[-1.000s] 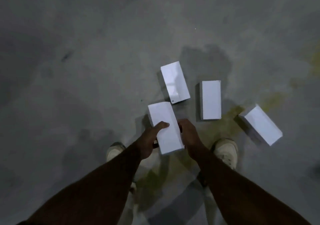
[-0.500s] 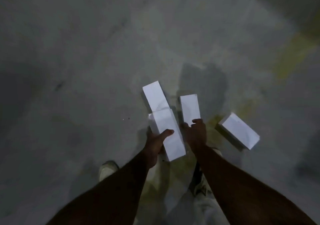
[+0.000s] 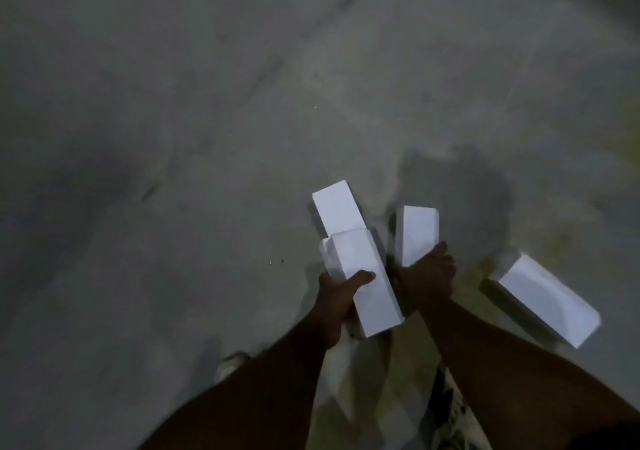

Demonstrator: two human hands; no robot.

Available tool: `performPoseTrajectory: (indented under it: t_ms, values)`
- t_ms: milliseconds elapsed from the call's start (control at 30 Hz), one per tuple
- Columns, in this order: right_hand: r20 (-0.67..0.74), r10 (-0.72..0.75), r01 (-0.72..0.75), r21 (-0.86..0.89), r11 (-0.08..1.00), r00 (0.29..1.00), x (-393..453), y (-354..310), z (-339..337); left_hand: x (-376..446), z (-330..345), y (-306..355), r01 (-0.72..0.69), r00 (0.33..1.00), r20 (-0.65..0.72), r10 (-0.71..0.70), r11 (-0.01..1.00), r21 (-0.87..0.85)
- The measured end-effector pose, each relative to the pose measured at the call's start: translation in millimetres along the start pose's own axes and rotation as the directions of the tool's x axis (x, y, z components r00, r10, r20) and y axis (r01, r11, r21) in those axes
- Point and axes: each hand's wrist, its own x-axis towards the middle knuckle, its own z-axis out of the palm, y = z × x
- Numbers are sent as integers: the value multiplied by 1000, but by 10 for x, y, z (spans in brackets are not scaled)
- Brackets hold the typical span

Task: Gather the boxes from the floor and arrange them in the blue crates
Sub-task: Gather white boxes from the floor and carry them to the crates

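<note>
- A person's left hand (image 3: 337,297), low and just right of center in the frame, grips a white box (image 3: 363,281) from its left side, the thumb curled over the top face and the other fingers hidden beneath it.
- The right hand (image 3: 431,273), beside it to the right, reaches down onto the near end of a second white box (image 3: 415,233); its fingers bend over that end, but the dim, blurred view does not show whether they have closed on it.
- The held box is a long rectangular block whose long axis runs from the lower right up toward the upper left of the frame, its far end overlapping a third white box (image 3: 337,209).
- That third box lies on the floor (image 3: 173,138) with nearly the same diagonal slant, its far end pointing toward the upper left.
- The second box points almost straight up the frame, close to the right of the held one.
- A fourth white box (image 3: 549,299) lies apart at the right, its long axis running from upper left to lower right, with a darker side face showing along its lower left edge.
- All four boxes are smooth, plain white and sharp-edged, like cardboard cartons of matching shape.
- The floor is dull gray concrete, mottled and scuffed, with a dark blotch behind the second box and faint yellowish staining toward the right and bottom.
- A pale shoe (image 3: 230,365) shows at the lower left of the arms.
</note>
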Motion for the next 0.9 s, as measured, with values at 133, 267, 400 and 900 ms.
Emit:
performPoseTrajectory:
  t_ms: [133,267,400,900]
  values:
    - [208,-115,16,423,906,971,-88,-112,-593,-376,39,313,-12,1000,-20,13,998,58]
    - [268,-271,49,621,783,925,-528,-246,-1538,-1142,134,832,-35,998,-43,35,999,10]
    - [277,-370,58,727,685,887,-1173,-463,-2633,-2072,264,1497,-129,992,-10,128,991,-39]
    - [-57,-567,432,710,556,822,-3510,-886,-5893,-5282,387,3334,-460,866,222,447,888,4]
